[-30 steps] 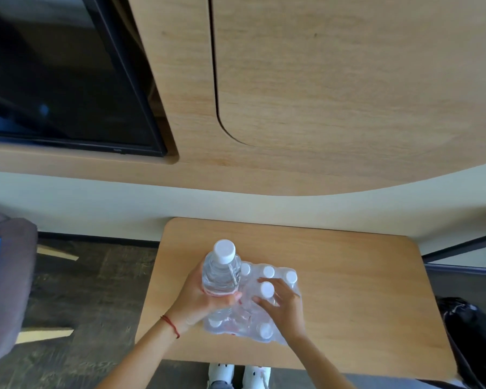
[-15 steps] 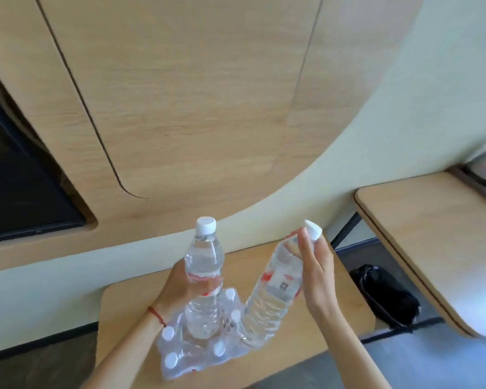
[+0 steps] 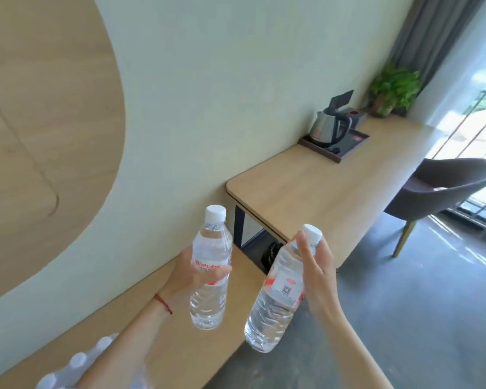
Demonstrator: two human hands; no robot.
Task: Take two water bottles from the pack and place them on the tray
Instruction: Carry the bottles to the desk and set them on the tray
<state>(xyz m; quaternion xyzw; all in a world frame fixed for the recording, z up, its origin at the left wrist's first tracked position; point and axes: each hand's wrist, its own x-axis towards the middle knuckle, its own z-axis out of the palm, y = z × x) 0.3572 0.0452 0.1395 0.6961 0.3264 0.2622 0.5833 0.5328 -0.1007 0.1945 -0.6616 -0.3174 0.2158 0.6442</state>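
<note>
My left hand (image 3: pixel 190 273) grips a clear water bottle (image 3: pixel 210 293) with a white cap and a red label, held upright in the air. My right hand (image 3: pixel 319 279) grips a second water bottle (image 3: pixel 275 301) near its neck, tilted with the cap up and to the right. The shrink-wrapped pack (image 3: pixel 76 366) of bottles lies at the bottom left on the low table (image 3: pixel 185 341), partly hidden by my left forearm. The dark tray (image 3: pixel 345 154) sits far off on the long desk (image 3: pixel 314 192) and carries a steel kettle (image 3: pixel 327 127).
A potted plant (image 3: pixel 394 88) stands at the desk's far end by the curtain. A grey armchair (image 3: pixel 446 189) stands right of the desk. A black bag (image 3: pixel 271 255) lies on the floor under the desk. A gap separates the low table from the desk.
Both bottles have come up out of the pack and away from it. My view has swung right, so the desk, the tray and the kettle have come into sight.
</note>
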